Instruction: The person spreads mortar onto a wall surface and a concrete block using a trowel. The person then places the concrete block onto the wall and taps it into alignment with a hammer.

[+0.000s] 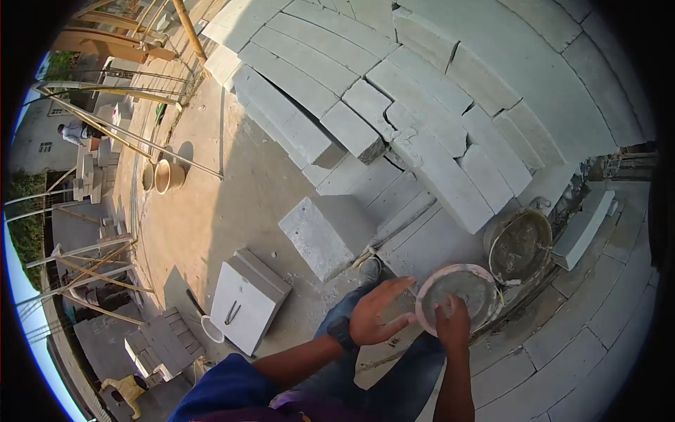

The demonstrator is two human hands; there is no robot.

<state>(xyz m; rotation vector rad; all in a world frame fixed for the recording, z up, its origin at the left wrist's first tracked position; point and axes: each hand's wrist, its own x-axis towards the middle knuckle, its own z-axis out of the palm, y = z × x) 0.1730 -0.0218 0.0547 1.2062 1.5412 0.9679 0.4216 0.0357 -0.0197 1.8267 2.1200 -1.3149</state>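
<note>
My left hand point(378, 313), with a dark watch at the wrist, is held in the air over my legs, its fingers apart and nothing in it. My right hand point(452, 320) is over a round pinkish bowl point(424, 288) of grey wet mix, its fingertips at the mix and partly hidden. Whether those fingers hold anything cannot be made out. Touching the bowl's upper right side is a bucket point(520, 246) with more grey mix. Stacked pale blocks point(436, 155) rise beyond the bowl, and a separate block point(327, 235) stands to its left.
A white slab point(242, 306) with a bent metal piece on it lies at the lower left. My legs and shoe point(369, 271) are near the bowl. Farther off are a tan bucket point(169, 176), poles point(133, 133), block piles point(165, 341) and a person in yellow point(125, 390); another person stands farther up.
</note>
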